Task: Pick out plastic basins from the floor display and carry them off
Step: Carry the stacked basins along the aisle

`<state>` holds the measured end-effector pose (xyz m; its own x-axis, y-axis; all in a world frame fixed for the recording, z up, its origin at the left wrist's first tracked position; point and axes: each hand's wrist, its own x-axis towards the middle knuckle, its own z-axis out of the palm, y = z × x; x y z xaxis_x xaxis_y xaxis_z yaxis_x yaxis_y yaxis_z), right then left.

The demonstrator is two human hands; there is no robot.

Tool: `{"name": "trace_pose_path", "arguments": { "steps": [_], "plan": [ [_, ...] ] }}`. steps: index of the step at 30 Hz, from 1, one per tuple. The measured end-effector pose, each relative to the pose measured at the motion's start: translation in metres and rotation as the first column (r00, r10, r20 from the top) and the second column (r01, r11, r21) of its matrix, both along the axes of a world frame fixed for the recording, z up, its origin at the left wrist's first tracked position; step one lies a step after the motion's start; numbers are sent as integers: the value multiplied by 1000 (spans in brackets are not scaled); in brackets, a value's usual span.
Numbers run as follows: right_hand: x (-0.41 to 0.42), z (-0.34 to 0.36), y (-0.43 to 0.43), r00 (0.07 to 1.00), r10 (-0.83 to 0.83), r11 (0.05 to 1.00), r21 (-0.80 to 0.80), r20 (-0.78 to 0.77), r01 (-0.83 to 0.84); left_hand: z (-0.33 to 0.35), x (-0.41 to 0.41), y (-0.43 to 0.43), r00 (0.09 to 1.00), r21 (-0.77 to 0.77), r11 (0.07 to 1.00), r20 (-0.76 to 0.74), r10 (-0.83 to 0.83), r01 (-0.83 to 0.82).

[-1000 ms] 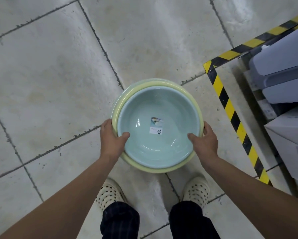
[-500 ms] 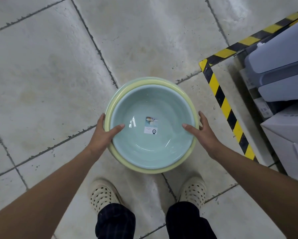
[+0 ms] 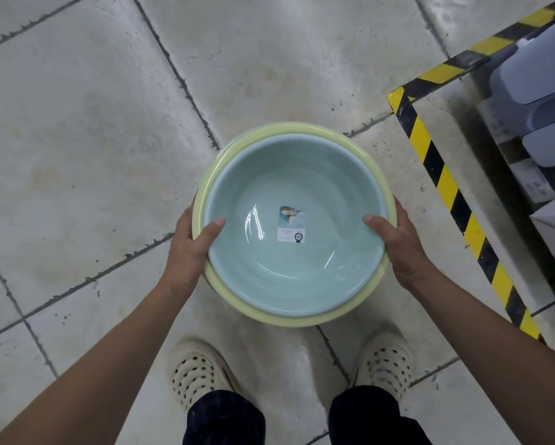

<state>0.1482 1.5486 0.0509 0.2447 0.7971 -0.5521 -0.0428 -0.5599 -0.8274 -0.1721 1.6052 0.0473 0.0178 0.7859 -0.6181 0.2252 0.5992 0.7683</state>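
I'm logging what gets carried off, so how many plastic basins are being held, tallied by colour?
Pale teal round plastic basin, nested inside: 1
Pale yellow round plastic basin, outer: 1
Total: 2, gripped at the rims by the left hand and right hand.

Label (image 3: pixel 291 223) print too small to read — grey bins (image 3: pixel 539 75) cut off at right

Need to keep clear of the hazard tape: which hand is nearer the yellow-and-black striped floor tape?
Right. The right hand grips the stacked basins' rim on the side facing the striped tape; the left hand holds the opposite rim, with the basins between it and the tape.
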Motion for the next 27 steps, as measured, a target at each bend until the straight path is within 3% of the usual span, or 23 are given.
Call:
{"name": "trace_pose_path", "arguments": {
  "steps": [7, 12, 19, 27],
  "plan": [
    [0, 32, -9, 996, 71, 997, -42, 45, -69, 33, -3, -18, 997, 12, 997, 22, 75, -75],
    [-19, 119, -4, 997, 78, 997, 21, -10, -78, 113, -18, -25, 995, 33, 995, 22, 94, -95],
    [-54, 302, 23, 993, 111, 994, 26, -42, -110, 295, -55, -26, 981, 94, 977, 36, 189, -191],
    [-140, 581, 70, 956, 292, 953, 74, 24, -293, 568, -136, -39, 917, 153, 904, 57, 395, -398]
  ]
}}
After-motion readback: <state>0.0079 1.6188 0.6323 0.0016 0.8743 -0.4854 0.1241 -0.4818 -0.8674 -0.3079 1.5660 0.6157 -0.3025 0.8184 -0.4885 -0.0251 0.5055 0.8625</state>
